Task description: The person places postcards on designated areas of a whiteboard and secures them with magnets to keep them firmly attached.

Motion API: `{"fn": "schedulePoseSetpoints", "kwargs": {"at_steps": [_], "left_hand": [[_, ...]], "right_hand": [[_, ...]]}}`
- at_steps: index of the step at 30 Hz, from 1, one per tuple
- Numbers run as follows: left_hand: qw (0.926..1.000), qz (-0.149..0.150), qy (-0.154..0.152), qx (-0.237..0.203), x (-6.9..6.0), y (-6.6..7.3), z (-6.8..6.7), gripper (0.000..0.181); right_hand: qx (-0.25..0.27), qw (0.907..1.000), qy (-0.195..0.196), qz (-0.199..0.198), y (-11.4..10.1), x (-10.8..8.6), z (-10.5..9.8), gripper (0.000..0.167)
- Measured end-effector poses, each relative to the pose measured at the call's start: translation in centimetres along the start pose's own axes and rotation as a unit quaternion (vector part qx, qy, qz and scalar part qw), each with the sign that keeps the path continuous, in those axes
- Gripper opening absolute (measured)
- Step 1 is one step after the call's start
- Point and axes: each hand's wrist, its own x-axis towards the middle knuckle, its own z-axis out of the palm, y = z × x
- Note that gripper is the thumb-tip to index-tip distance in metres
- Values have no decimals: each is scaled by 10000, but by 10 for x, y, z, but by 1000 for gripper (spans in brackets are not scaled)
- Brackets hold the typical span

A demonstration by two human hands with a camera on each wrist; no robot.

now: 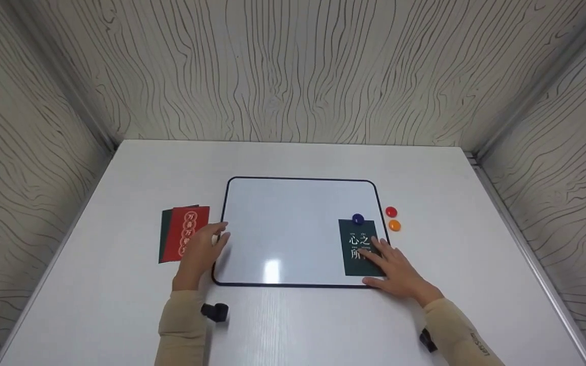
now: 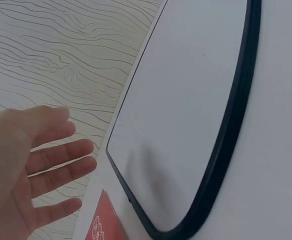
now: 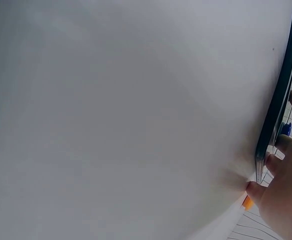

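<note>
A whiteboard (image 1: 293,229) with a dark rim lies on the table. On its right part is a dark green card (image 1: 351,262) with white characters, a blue round magnet (image 1: 357,219) at its top edge. My right hand (image 1: 397,272) rests with spread fingers on the card's lower right and the board's edge. At the board's left edge is my left hand (image 1: 203,251), its fingers relaxed and apart, holding nothing; the left wrist view shows this hand (image 2: 41,165) beside the board's corner. Left of the board, a red card (image 1: 178,229) overlaps another green card (image 1: 164,244).
A red magnet (image 1: 391,212) and an orange magnet (image 1: 394,225) sit just right of the board. Black objects (image 1: 216,312) show by both forearms. Patterned walls (image 1: 283,71) stand behind and at both sides of the white table (image 1: 283,325).
</note>
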Motion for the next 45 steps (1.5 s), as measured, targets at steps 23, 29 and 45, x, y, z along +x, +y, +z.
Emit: {"fn": "schedulePoseSetpoints", "kwargs": {"at_steps": [23, 29, 45], "left_hand": [[9992, -352, 175, -14, -8, -25, -23, 39], [9989, -453, 89, 20, -9, -33, -29, 39], [9968, -764, 136, 201, -15, -40, -49, 45]], "right_hand": [[40, 10000, 44, -59, -3, 0, -1, 69], [33, 10000, 27, 17, -2, 0, -1, 70], [34, 10000, 56, -28, -1, 0, 0, 69]]}}
